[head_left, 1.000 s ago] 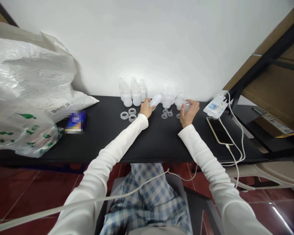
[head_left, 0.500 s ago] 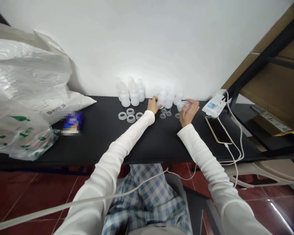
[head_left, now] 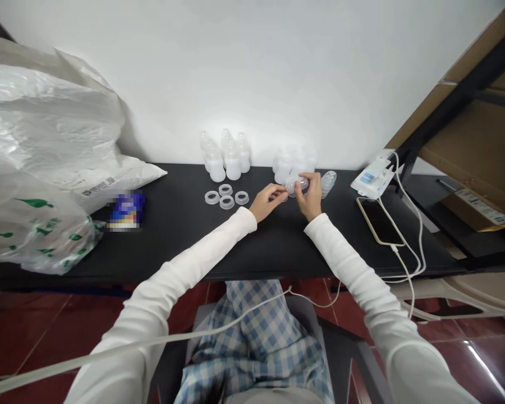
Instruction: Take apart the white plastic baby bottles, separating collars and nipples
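Observation:
My right hand [head_left: 312, 195] is closed round a small translucent bottle [head_left: 297, 183], held on its side just above the black table [head_left: 172, 235]. My left hand [head_left: 268, 201] is pinched at the bottle's left end. What its fingertips hold is too small to name. A clear cap [head_left: 328, 180] lies to the right of my right hand. Several white rings [head_left: 226, 197] lie left of my left hand. Behind them stand capped bottles [head_left: 225, 154], and a second cluster of bottles [head_left: 292, 163] stands by the wall behind my hands.
Big plastic bags [head_left: 46, 163] fill the table's left end, with a blue packet [head_left: 126, 210] beside them. At the right lie a phone [head_left: 379, 221], a white charger box [head_left: 372, 175] and cables [head_left: 412, 247]. A wooden shelf frame [head_left: 458, 118] stands at the far right.
My left hand drew back from the bottles at the wall to meet my right hand. My right hand came left with a bottle. A clear cap now lies where it was.

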